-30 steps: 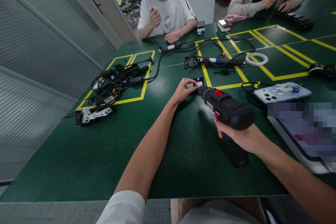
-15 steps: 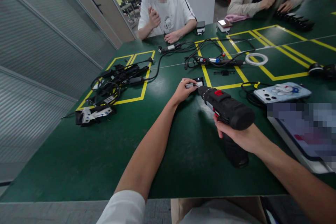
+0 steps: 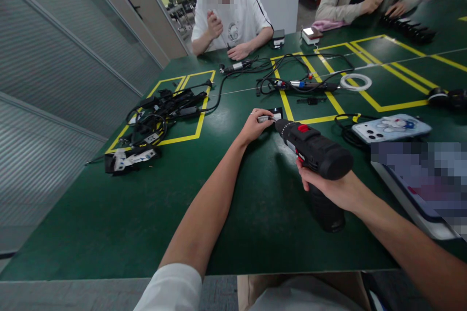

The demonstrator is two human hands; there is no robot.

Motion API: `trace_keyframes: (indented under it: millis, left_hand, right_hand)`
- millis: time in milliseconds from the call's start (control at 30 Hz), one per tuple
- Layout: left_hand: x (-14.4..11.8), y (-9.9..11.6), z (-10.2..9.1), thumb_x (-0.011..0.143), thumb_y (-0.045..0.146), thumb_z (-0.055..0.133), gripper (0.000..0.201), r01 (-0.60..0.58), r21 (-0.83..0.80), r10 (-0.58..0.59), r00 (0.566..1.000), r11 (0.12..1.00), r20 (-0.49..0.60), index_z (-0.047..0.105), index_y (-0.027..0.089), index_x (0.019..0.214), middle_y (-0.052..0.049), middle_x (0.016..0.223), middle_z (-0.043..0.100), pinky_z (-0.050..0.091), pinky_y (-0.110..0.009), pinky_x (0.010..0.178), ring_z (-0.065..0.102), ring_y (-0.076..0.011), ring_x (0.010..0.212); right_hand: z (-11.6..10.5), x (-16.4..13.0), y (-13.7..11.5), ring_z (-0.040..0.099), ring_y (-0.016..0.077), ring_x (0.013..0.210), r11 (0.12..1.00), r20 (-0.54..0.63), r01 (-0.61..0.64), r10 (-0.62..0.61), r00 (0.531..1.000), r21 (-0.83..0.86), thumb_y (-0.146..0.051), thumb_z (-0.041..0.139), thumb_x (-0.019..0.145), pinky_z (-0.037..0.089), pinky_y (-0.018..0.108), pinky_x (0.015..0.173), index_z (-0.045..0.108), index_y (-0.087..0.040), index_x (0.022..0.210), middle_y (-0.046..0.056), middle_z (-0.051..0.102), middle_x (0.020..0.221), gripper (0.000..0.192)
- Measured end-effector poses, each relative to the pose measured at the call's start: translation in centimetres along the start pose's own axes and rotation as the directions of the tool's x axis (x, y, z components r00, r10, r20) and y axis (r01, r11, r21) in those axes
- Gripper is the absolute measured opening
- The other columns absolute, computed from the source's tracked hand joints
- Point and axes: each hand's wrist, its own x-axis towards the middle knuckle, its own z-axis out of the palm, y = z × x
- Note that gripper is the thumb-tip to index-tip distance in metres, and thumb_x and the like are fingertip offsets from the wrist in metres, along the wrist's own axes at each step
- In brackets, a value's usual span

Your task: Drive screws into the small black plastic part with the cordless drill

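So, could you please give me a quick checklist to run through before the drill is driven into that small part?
1. Right hand has a full grip on the cordless drill: ok.
2. Left hand pins the small metal part against the green table: ok.
3. Drill tip meets the part: the nose points at it, but the contact is too small to see: cannot tell.
4. Left fingertips lie right beside the drill nose: not ok.
5. Black cable and phone lie apart from the drill, to its right: ok.
6. Whether the drill is spinning: cannot tell.
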Motion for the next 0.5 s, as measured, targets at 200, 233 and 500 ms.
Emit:
trace_keyframes:
  millis: [200, 233, 500]
  left_hand:
    - [0.04, -0.08, 0.06, 0.078, 0.023, 0.067, 0.018, -0.001, 0.010, 0.001, 1.000, 1.000, -0.005, 0.069, 0.021, 0.096, -0.005, 0.104, 0.064, 0.042, -0.035, 0.099, 0.056, -0.0192, 0.106]
    - [0.03, -0.06, 0.06, 0.078, 0.023, 0.067, 0.018, -0.003, 0.015, 0.003, 1.000, 1.000, -0.004, 0.069, 0.021, 0.096, -0.005, 0.104, 0.064, 0.042, -0.035, 0.100, 0.056, -0.0192, 0.106]
    - [-0.04, 0.09, 0.01, 0.079, 0.025, 0.067, 0.018, 0.004, 0.013, -0.004, 1.000, 1.000, -0.003, 0.070, 0.021, 0.096, -0.005, 0.105, 0.064, 0.042, -0.036, 0.099, 0.056, -0.0196, 0.106]
  right_hand:
    - [-0.02, -0.10, -0.26, 0.064, 0.0182, 0.066, 1.000, -0.003, -0.007, 0.007, 1.000, -0.011, -0.030, 0.061, 0.080, 0.052, 0.031, 0.064, 0.060, -0.021, 0.086, 0.000, 0.063, 0.066, 0.010]
    - [-0.04, -0.11, -0.27, 0.064, 0.0182, 0.067, 1.000, -0.003, -0.006, 0.006, 1.000, -0.015, -0.030, 0.061, 0.080, 0.052, 0.031, 0.064, 0.060, -0.021, 0.086, 0.000, 0.063, 0.067, 0.010]
    - [-0.03, -0.21, -0.26, 0.065, 0.0184, 0.068, 0.999, -0.010, -0.016, 0.016, 1.000, -0.036, -0.030, 0.061, 0.081, 0.052, 0.031, 0.065, 0.059, -0.021, 0.083, 0.001, 0.064, 0.067, 0.010]
